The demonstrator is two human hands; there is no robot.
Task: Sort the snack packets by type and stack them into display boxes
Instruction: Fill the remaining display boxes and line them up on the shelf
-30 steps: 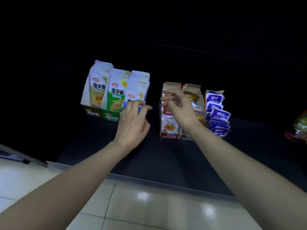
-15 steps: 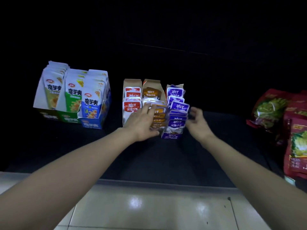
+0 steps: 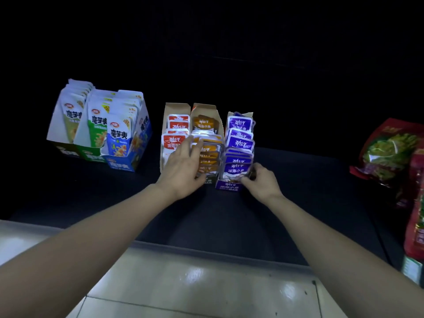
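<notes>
Three narrow display boxes stand side by side on a dark surface: one with red packets (image 3: pixel 175 134), one with orange packets (image 3: pixel 207 149), one with purple packets (image 3: pixel 239 143). My left hand (image 3: pixel 183 166) lies over the front of the red and orange rows, fingers extended onto the orange packets. My right hand (image 3: pixel 260 182) grips the front right corner of the purple box (image 3: pixel 229 186), fingers curled at the frontmost purple packet. To the left stand three taller boxes of white pouches (image 3: pixel 101 125) with olive, green and blue labels.
Large red and green snack bags (image 3: pixel 390 152) lie at the right edge, with more red bags (image 3: pixel 415 214) nearer me. The dark surface's front edge (image 3: pixel 206 249) meets a pale tiled floor (image 3: pixel 195 283) below.
My left hand left the blue-label pouch box and came onto the orange packets. My right hand went from the red and orange rows to the front corner of the purple box.
</notes>
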